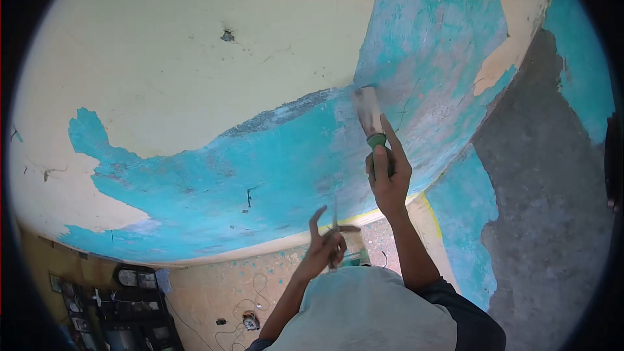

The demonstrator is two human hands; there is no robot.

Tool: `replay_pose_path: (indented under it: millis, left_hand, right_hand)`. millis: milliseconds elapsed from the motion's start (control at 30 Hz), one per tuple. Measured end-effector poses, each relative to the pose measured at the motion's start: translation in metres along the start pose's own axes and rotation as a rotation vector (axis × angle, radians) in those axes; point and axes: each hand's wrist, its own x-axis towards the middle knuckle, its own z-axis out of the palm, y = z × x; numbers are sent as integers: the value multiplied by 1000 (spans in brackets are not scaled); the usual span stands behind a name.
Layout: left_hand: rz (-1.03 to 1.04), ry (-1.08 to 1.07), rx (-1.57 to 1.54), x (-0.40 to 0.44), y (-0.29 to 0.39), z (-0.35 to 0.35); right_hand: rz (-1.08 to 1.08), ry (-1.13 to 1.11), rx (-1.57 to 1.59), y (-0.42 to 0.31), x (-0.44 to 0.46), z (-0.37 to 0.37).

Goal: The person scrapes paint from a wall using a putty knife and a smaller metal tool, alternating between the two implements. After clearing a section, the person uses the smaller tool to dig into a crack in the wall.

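Observation:
My right hand [391, 179] is wrapped round the green handle of a scraper [369, 107], its index finger stretched along the tool. The scraper's flat metal blade lies against the wall, its tip at the border between the cream paint [195, 58] and the exposed turquoise layer [273, 156]. Lower down and to the left, my left hand [323, 247] has some fingers curled and others stuck out. It holds a thin, narrow tool [335, 211] that points upward, seen edge-on and blurred; its kind cannot be made out.
A grey bare patch [546, 175] covers the wall at right. A small hole [227, 36] and a dark nail-like piece [249, 198] mark the wall. Below, paint flakes, a cable [260, 286] and a round device [251, 320] lie on the floor. A dark cabinet [133, 309] stands lower left.

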Motion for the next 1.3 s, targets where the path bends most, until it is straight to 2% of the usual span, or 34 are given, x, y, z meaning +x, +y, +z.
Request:
replay_pose_path:
  millis: [67,167,267,333,467,600,667,767,900,1067,1167,1300]
  left_hand:
    - [101,82,-26,9,18,-10]
    - [279,185,-189,22,31,-15]
    - [296,199,-350,29,41,-25]
    - [423,203,-14,35,45,-36]
    - [456,309,122,28,82,-26]
    - [578,376,233,38,77,-39]
    - [597,394,256,39,71,-41]
    - [624,420,249,41,76,-34]
    - [626,467,225,36,77,-35]
    - [606,509,212,28,82,-39]
    - [604,530,209,28,81,-35]
    - [586,554,174,28,82,-32]
  right_hand:
    - [-58,19,-96,-10,8,6]
    - [-27,20,-94,-15,8,2]
    - [-99,65,-171,-5,1,7]
    - [-86,81,-139,-1,-1,13]
    - [-63,93,-82,-14,6,20]
    - [-85,108,-102,-2,-3,21]
    - [-76,117,-57,16,-11,23]
    - [-66,160,-70,-22,5,33]
    - [-27,145,-90,-20,0,28]
    - [-141,151,-86,4,-6,32]
    - [-115,165,-98,-33,14,34]
    - [-176,162,-140,-12,3,32]
